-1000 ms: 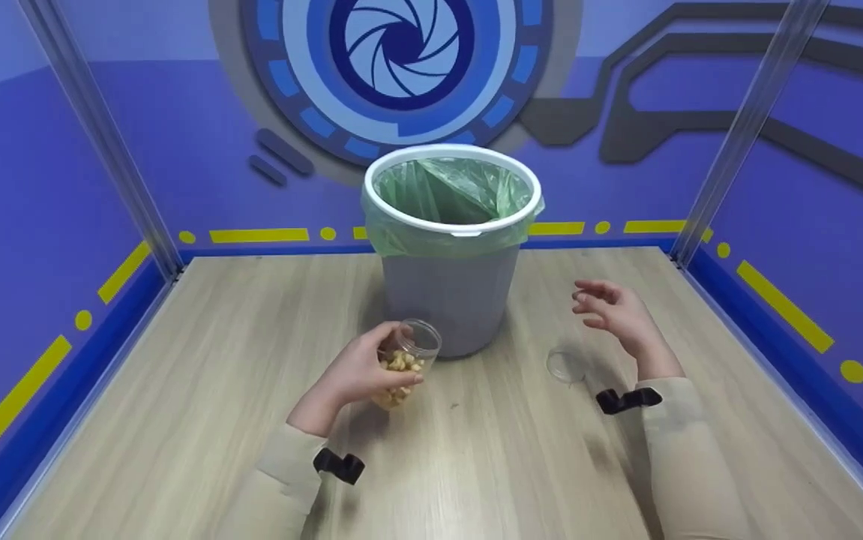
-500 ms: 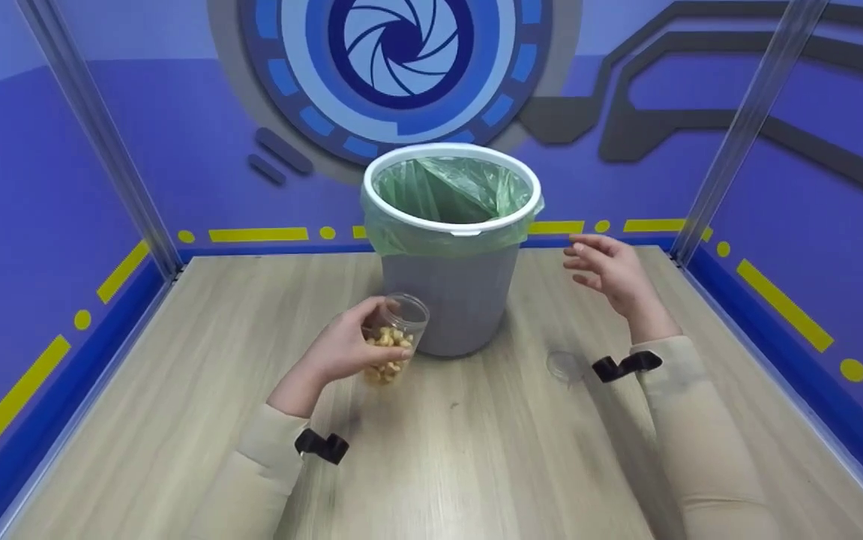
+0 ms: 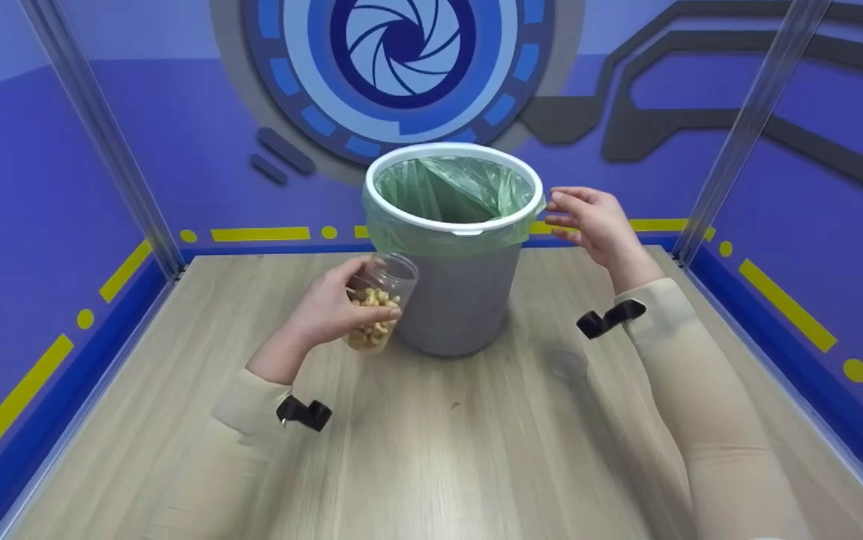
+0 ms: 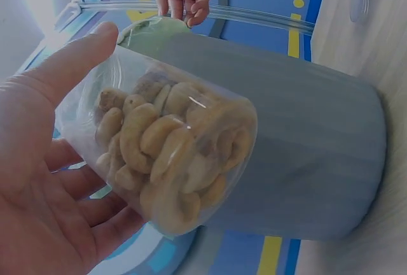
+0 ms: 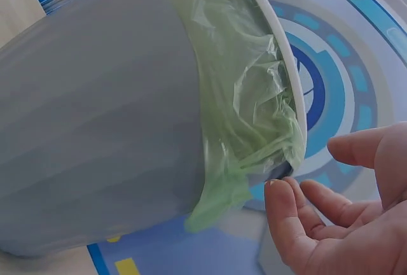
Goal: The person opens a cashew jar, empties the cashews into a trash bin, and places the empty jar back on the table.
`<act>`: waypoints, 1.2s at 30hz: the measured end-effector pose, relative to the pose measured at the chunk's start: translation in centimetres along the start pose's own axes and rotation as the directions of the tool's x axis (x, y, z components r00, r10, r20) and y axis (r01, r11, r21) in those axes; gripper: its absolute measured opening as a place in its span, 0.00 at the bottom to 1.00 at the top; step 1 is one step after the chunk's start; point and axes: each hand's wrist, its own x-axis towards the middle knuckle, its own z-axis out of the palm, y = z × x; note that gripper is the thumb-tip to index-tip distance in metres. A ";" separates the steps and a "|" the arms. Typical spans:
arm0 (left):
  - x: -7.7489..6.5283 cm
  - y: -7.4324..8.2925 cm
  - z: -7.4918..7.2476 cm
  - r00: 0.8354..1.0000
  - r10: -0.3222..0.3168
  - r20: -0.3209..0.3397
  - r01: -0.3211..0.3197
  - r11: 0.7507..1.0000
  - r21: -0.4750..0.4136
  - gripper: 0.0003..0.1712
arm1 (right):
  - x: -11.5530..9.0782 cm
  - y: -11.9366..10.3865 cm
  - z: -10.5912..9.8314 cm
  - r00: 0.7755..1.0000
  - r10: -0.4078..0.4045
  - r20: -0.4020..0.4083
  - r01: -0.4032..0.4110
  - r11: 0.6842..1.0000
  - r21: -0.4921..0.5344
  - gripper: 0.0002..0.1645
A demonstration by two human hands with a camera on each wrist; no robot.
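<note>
My left hand grips a clear plastic jar, thumb on one side and fingers on the other. Cashews fill much of the jar, and its mouth is uncovered. The jar is tilted in front of the left side of a grey trash can. A green bag lines that can and folds out under its white rim. Beside the can's right rim is my right hand, fingers loosely bent and holding nothing, fingertips close to the bag's edge.
A round clear lid lies on the wooden table, right of the can. Blue printed panels enclose the table at the back and sides, with metal posts at the corners.
My left hand has lifted the jar of cashews up and slightly left. My right hand has risen forward and left to the can's rim. The can and lid stay put.
</note>
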 end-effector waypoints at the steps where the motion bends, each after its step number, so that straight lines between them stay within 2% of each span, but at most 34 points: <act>1: 0.1 0.3 -0.3 1.000 0.007 -0.002 -0.007 1.000 0.003 0.40 | 0.2 -0.3 0.2 1.000 0.010 -0.008 -0.010 1.000 -0.013 0.28; 7: 0.8 1.8 -1.6 0.999 0.037 -0.014 -0.037 0.999 0.039 0.40 | 1.7 -1.9 0.9 0.998 0.063 -0.023 -0.066 0.990 -0.124 0.33; 15: 2.4 3.5 -3.3 0.999 0.052 -0.016 -0.049 0.990 0.131 0.39 | 3.0 -3.0 2.0 0.993 0.110 -0.040 -0.115 0.977 -0.179 0.33; 24: 4.3 6.4 -5.6 1.000 0.018 -0.012 -0.015 0.973 0.231 0.40 | 3.6 -3.0 2.5 0.990 0.131 -0.056 -0.136 0.986 -0.093 0.33; 33: 6.6 8.5 -7.2 0.999 -0.034 0.010 0.028 0.939 0.344 0.43 | 3.7 -2.8 2.6 0.990 0.125 -0.062 -0.129 0.988 -0.082 0.33; 36: 7.4 9.1 -7.6 0.999 -0.051 0.011 0.042 0.920 0.389 0.44 | 3.8 -2.7 2.6 0.990 0.125 -0.071 -0.130 0.988 -0.077 0.31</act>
